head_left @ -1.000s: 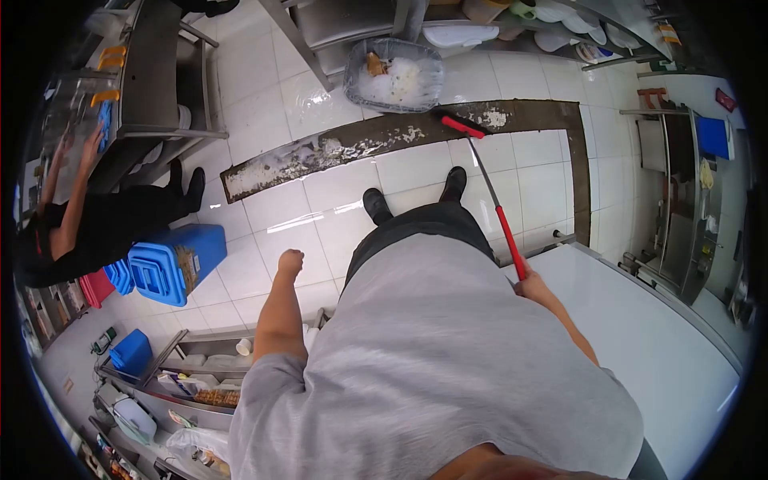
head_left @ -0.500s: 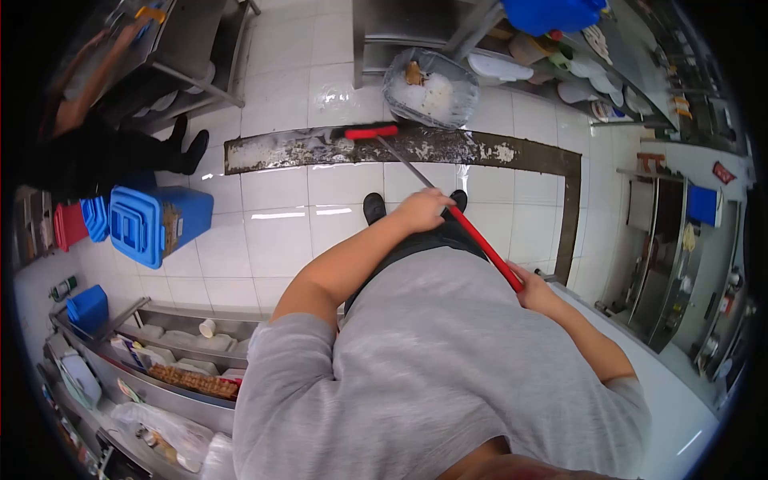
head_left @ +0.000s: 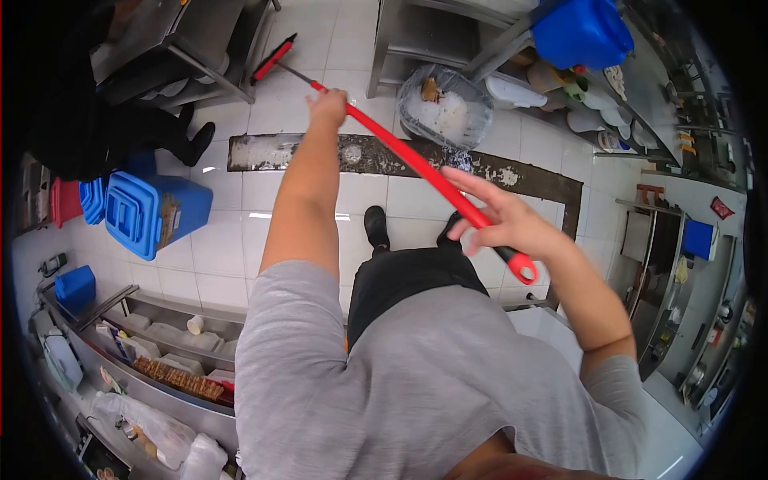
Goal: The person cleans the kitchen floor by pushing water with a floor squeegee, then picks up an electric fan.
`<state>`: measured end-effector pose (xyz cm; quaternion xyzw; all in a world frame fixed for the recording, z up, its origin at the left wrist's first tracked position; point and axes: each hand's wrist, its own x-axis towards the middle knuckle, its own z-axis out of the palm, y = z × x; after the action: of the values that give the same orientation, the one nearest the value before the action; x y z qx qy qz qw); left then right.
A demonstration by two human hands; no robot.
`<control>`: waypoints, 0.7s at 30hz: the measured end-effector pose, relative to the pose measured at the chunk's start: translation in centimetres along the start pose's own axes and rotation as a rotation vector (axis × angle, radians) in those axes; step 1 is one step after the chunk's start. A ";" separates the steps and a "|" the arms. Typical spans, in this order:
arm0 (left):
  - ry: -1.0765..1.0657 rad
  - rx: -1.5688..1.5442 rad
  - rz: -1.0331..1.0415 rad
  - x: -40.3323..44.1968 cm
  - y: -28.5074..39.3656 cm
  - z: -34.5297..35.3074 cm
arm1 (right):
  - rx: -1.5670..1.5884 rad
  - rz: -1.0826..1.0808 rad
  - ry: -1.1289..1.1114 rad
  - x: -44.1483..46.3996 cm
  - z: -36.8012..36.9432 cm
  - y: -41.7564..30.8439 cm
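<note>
- The left grip is closed around the brush, on the pole just behind the head.
- The right grip is wide, fingers spread about the pole near its butt end; the thumb side seems to touch it.
- The brush runs aslant between the grips, its head beyond the left one, near a leg of the steel desk; whether it touches the floor I cannot tell.
- Under the pole lies the white tiled floor, crossed by a dark, worn strip.
- A lined tub with white and brown matter stands at the strip's far edge.
- By the strip's left end are a person's dark shoes, with a lidded blue bin nearer.
- A shelf with boxes and a white cup fills the near left.
</note>
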<state>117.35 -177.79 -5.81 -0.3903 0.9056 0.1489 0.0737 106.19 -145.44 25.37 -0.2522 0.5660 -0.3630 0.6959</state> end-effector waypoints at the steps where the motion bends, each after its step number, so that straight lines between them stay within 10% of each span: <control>1: 0.071 -0.088 -0.100 0.3 -0.9 0.4 | 0.002 -0.067 0.015 1.6 0.1 0.5; 5: 0.234 -0.444 -0.228 1.1 -3.9 3.6 | -0.111 -0.302 -0.052 11.3 -1.4 3.1; 10: 0.263 -0.452 -0.158 2.1 -1.9 6.3 | -0.295 -0.036 -0.105 24.5 -9.0 7.4; 18: 0.199 -0.304 -0.021 5.8 4.5 0.9 | 0.940 -0.409 -0.030 18.2 -8.3 4.0; 21: 0.362 -0.422 0.102 6.1 6.9 -5.0 | 0.849 -0.798 0.083 13.7 -5.4 -0.8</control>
<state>108.05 -179.14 -1.20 -0.3713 0.8715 0.2655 -0.1794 102.11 -156.43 16.46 -0.1304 0.2590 -0.8016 0.5228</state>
